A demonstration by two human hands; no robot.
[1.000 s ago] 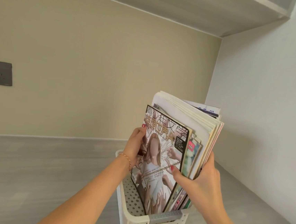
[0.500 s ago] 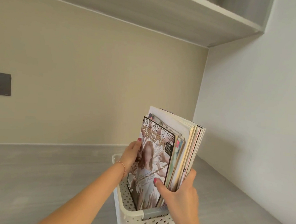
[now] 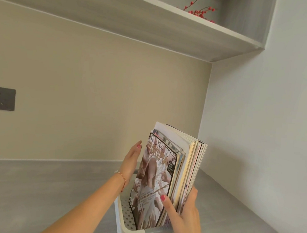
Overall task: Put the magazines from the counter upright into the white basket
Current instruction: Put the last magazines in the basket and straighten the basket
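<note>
Before me, a grey counter (image 3: 29, 189) meets a beige back wall (image 3: 104, 92) carrying a dark grey socket plate (image 3: 1, 98) at its left. A white side wall (image 3: 279, 128) closes the right corner. Overhead, a grey shelf (image 3: 139, 17) holds a red berry sprig (image 3: 200, 11).

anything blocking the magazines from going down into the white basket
Nothing visible does. The stack of glossy magazines already stands upright inside the white perforated plastic basket, gripped by the right hand, with the left hand flat against its side.
</note>
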